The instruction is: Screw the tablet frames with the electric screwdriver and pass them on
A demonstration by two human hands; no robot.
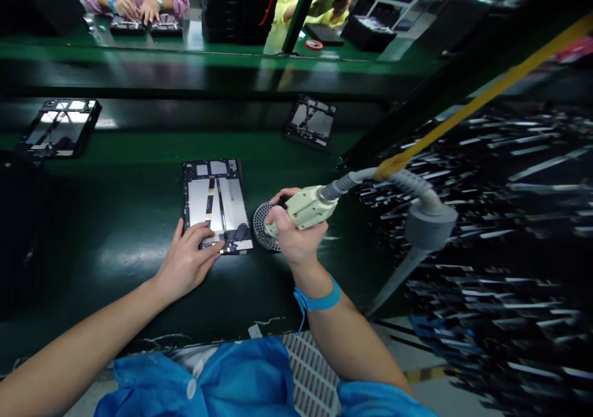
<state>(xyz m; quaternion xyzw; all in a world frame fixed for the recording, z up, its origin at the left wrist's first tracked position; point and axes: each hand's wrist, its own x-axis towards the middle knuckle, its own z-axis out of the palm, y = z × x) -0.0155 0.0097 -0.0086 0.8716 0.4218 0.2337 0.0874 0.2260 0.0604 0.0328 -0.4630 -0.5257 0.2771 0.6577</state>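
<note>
An opened tablet [234,204], its light inner plate and dark ribbon cables showing, lies on the green bench. My left hand [185,259] rests on its lower left part, fingers spread over the lower edge and thumb by the left side. In my right hand [299,238] is a pale electric screwdriver [309,207], gripped around its body. Its front end points down-left over a round screw dish [262,222] full of holes, just right of the tablet. The screwdriver's tip is hidden by my fingers and the dish.
More opened tablets lie farther back, one at left [60,126] and one [311,122] right of centre. A yellow strap [486,102] holds up the screwdriver cable [426,191]. Racks of dark panels [500,231] stand at right. Two people work across the bench.
</note>
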